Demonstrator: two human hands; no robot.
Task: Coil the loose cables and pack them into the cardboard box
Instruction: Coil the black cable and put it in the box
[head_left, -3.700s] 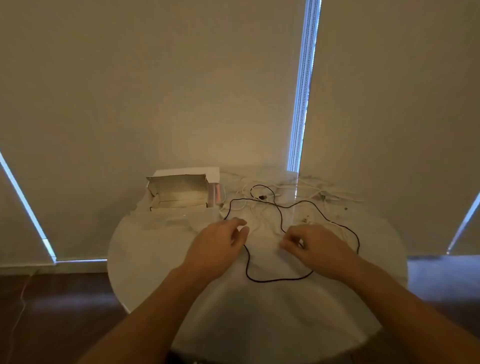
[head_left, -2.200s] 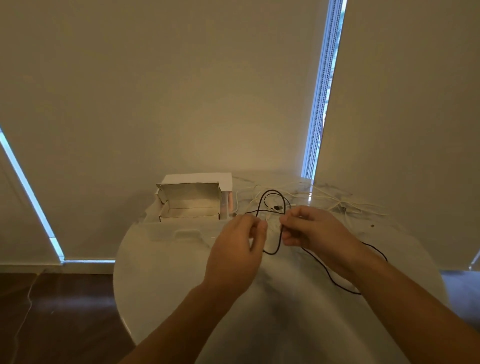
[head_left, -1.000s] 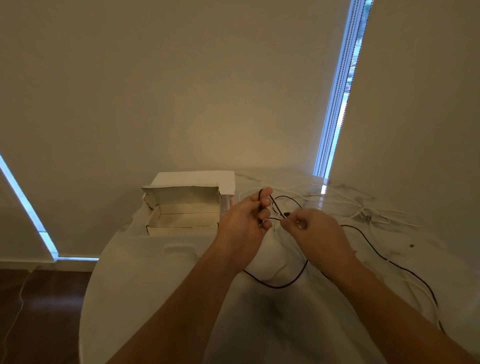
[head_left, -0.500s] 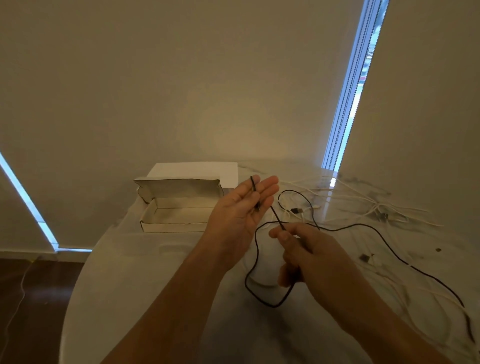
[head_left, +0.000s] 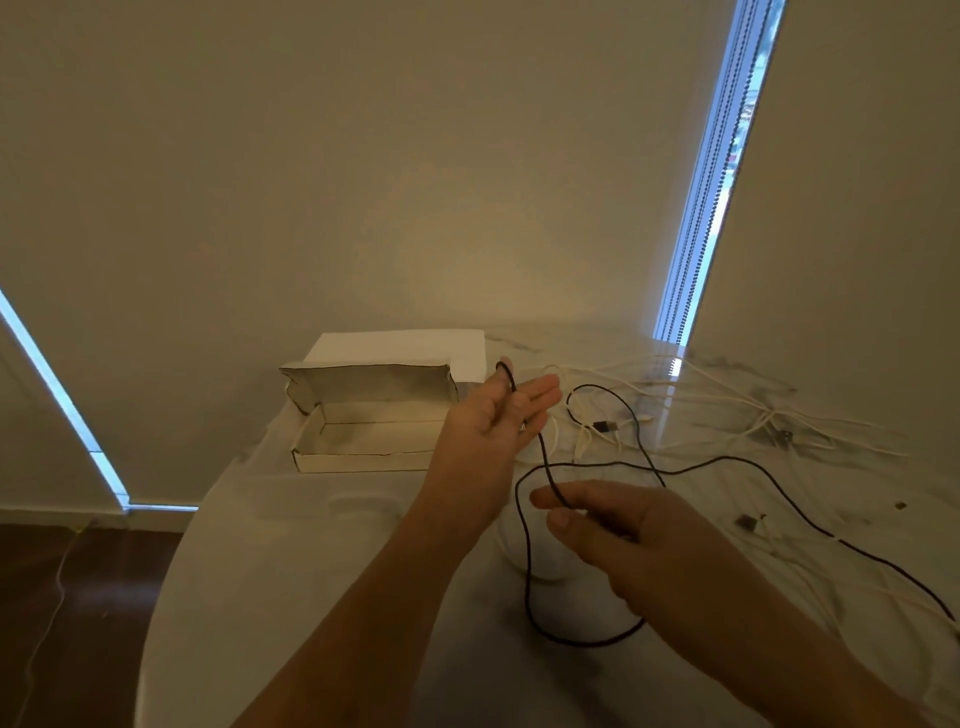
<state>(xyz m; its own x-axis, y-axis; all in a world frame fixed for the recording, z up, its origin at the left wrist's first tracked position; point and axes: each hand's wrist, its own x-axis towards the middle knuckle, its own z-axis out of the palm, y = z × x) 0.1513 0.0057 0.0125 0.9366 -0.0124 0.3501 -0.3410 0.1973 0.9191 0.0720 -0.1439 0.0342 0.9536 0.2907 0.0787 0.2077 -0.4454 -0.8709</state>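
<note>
The black cable was looped over the flat left hand, just right of the open box, and pinched by the right hand.

The left hand is raised on the far side, palm up, fingers straight and spread toward the right, with the black cable looped over its thumb. The right hand sits nearer and lower, pinching that cable between thumb and forefinger, both forearms bare.
</note>
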